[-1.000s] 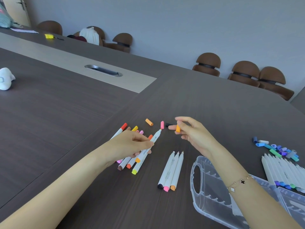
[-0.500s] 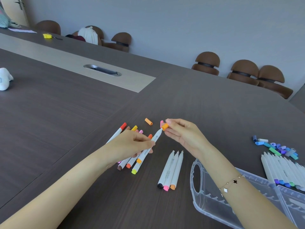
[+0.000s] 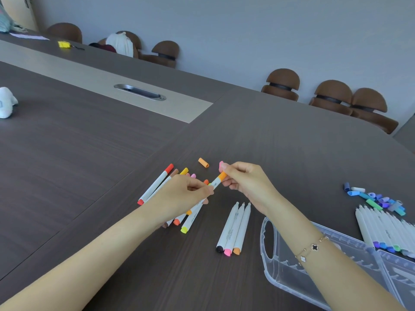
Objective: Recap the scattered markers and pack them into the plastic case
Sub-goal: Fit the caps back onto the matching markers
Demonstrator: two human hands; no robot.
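The left hand [image 3: 182, 194] grips a white marker [image 3: 202, 203], fingers curled round its barrel, its yellow end [image 3: 184, 230] pointing back toward the person. The right hand [image 3: 244, 182] pinches an orange cap [image 3: 222, 175] between thumb and fingertips, seated on the marker's far end. A loose pink cap [image 3: 221, 164] lies just behind the right fingertips, another orange cap [image 3: 203, 162] a little further left. Capped markers [image 3: 157, 187] lie under the left hand. Three markers [image 3: 235, 227] rest below the right palm. The clear case [image 3: 283, 265] sits under the right forearm, open.
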